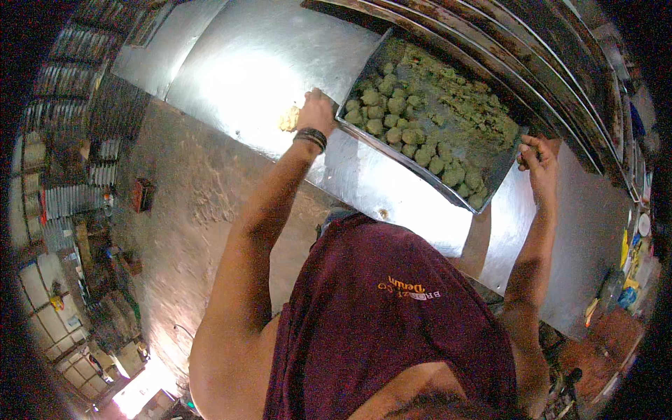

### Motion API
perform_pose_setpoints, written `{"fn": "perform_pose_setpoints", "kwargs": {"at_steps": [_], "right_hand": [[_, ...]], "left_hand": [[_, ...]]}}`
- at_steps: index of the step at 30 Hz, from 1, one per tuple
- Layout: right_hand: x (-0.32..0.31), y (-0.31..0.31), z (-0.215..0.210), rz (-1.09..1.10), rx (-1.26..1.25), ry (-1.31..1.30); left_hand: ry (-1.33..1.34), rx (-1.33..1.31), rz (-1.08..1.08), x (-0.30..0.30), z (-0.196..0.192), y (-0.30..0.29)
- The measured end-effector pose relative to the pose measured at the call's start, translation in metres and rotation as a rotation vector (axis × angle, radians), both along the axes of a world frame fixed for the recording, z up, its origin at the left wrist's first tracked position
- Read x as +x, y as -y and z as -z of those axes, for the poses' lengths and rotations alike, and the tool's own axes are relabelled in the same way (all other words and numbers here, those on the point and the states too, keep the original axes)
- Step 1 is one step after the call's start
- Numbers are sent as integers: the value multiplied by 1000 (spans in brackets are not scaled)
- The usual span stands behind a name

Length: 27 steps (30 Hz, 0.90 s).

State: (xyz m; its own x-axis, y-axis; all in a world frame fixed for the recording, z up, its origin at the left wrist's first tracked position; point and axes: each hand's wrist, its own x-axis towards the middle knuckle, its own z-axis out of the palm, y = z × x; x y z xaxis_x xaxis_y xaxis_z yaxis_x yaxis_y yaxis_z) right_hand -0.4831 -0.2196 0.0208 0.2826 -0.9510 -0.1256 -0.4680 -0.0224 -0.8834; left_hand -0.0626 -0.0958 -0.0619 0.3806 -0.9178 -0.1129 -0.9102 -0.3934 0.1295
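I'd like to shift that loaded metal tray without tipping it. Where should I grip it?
Probably by the raised rim at two opposite corners of the metal tray, one hand from each side, as the left hand and right hand do: green lumps fill its bed.

Both arms reach forward, left hand (316, 112) and right hand (540, 162) gripping.

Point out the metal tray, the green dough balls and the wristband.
metal tray (490, 164): head view, bare floor near its right corner.
green dough balls (393, 119): head view, a ball in the left cluster.
wristband (311, 138): head view, dark band on the left wrist.
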Motion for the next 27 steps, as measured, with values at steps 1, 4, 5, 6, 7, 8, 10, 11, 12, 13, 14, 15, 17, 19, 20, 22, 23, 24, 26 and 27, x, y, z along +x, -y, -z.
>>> {"fn": "perform_pose_setpoints", "kwargs": {"at_steps": [1, 4, 5, 6, 7, 8, 10, 11, 12, 13, 14, 15, 17, 19, 20, 22, 23, 24, 26, 27], "right_hand": [[5, -5, -3, -13, 9, -12], [17, -16, -2, -47, 7, -1], [21, -20, -3, -58, -4, 18], [27, -25, -5, -42, -58, -36], [34, -31, -8, -26, -113, -90], [43, -36, -11, -8, -175, -137], [59, -46, -13, 24, -149, -66], [68, -51, -12, 42, -137, -26], [76, -57, -12, 49, -129, -55], [83, -61, -8, 56, -120, -83], [88, -62, -6, 61, -121, -115], [89, -59, 4, 35, -172, -113], [91, -66, 17, -9, -261, -108], [98, -65, 9, 55, -124, -25], [94, -61, 12, 71, -183, -3], [90, -62, 6, 115, -54, 65], [88, -64, 1, 145, -26, 138], [91, -65, -3, 161, 3, 213], [91, -65, -9, 182, 39, 296], [84, -58, -6, 198, 64, 308]], "left_hand": [[-22, -106, -19, 0, 16, -12], [-29, -347, 119, -6, 43, -42], [-51, -432, 180, -6, 42, -50], [-45, -378, 211, -5, 40, -59], [-94, -394, 236, -6, 39, -70], [-136, -417, 263, -3, 35, -81], [-113, -501, 403, 11, 48, -94], [-93, -556, 443, 19, 54, -98], [-75, -613, 478, 24, 56, -102], [-56, -669, 514, 28, 58, -106], [-65, -601, 529, 31, 62, -107], [-81, -609, 530, 34, 65, -104], [-116, -611, 543, 33, 66, -101], [-234, -694, 393, 39, 62, -92], [-342, -665, 254, 38, 58, -88], [-667, -623, -128, 34, 31, -87], [-1007, -644, -223, 37, 11, -91], [-1166, -730, -79, 47, 10, -95], [-1616, -810, -11, 63, 2, -95], [-1905, -785, -101, 64, -16, -94]]}}
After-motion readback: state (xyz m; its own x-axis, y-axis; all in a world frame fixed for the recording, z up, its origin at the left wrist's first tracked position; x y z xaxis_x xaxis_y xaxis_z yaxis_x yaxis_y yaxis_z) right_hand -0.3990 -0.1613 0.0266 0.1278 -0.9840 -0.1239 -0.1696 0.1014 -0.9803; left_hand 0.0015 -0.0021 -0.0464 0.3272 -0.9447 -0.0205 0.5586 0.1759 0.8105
